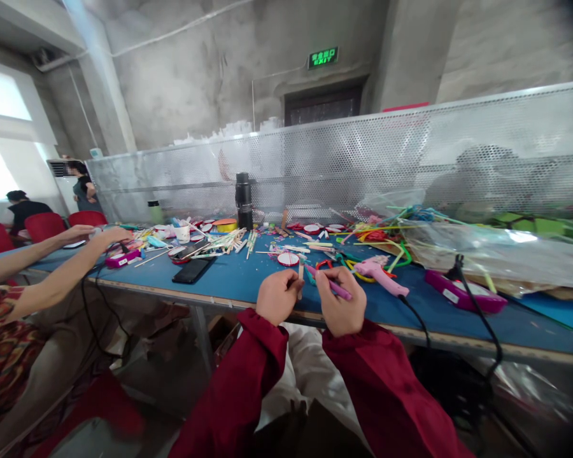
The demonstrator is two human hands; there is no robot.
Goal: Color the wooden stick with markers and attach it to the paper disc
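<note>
My left hand [277,296] is closed, pinching a short pale flat stick [300,270] upright between thumb and fingertips. In my right hand [342,305] is a purple pen-like tool [340,291], its front end pointing toward the stick; whether the two touch I cannot tell. A small round white disc with a red rim [288,259] lies on the blue table [239,278] just beyond my hands. To the right of my right hand rests a pink glue gun [382,275] with a black cord, beside green, yellow and red bent strips [403,256].
A purple power box [465,292] with a plug stands at the right, before plastic-wrapped material [496,251]. Left are a black phone [193,270], loose sticks [224,243] and a black bottle [243,200]. A co-worker's arms [62,270] reach over the table at far left.
</note>
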